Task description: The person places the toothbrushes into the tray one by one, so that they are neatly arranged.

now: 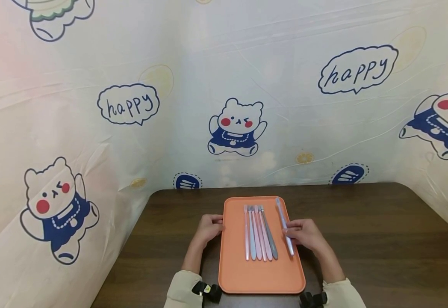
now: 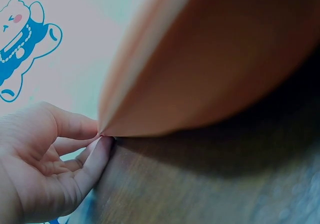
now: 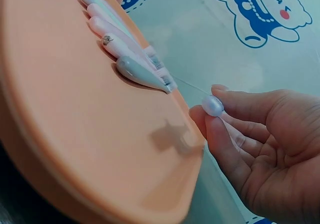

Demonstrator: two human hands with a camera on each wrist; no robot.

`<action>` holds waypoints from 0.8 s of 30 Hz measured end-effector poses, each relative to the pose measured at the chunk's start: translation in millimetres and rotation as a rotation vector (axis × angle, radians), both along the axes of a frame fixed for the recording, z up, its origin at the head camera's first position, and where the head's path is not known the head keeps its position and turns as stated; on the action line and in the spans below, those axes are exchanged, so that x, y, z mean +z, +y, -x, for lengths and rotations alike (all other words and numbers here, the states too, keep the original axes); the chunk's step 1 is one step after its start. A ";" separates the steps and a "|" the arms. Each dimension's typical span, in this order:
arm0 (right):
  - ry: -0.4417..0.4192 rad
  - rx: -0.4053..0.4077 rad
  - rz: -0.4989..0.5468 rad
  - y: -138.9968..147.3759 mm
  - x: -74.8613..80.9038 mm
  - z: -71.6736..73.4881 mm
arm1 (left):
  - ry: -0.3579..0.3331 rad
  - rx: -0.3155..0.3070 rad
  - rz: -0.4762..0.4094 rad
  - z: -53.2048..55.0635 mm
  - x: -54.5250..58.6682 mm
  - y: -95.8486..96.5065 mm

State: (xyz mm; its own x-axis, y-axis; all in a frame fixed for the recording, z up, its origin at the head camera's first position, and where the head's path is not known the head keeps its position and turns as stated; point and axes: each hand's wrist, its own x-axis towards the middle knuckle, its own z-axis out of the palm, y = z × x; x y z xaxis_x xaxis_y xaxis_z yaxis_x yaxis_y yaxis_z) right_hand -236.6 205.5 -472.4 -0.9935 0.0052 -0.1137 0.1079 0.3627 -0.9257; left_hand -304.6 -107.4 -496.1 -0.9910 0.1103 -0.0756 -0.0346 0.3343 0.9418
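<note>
An orange tray (image 1: 261,277) lies on the table, and several toothbrushes (image 1: 258,239) in pink, pale blue and grey are fanned side by side on it, their bristle heads toward the far side. With thumb and fingers, my left hand (image 1: 210,228) pinches the tray's left rim; the left wrist view shows the pinch at the rim. My right hand (image 1: 306,233) holds a pale lavender toothbrush (image 1: 281,211) over the tray's right side, apart from the row. In the right wrist view the rounded handle end (image 3: 213,106) sits between thumb and forefinger.
The dark wooden table (image 1: 381,239) extends on both sides of the tray. Behind it hangs a pale curtain (image 1: 285,115) printed with bears and the word "happy". The curtain also comes round the left and right sides.
</note>
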 end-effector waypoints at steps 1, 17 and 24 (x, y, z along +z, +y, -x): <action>-0.001 -0.004 -0.001 -0.6 0.4 0.0 | -0.001 0.000 -0.001 0.1 0.0 -0.1; -0.004 -0.058 -0.043 -7.5 -1.8 1.8 | -0.009 0.000 -0.011 -1.1 0.9 0.7; 0.006 -0.069 -0.046 -11.7 -0.8 1.5 | -0.012 0.003 -0.010 -0.5 0.7 0.7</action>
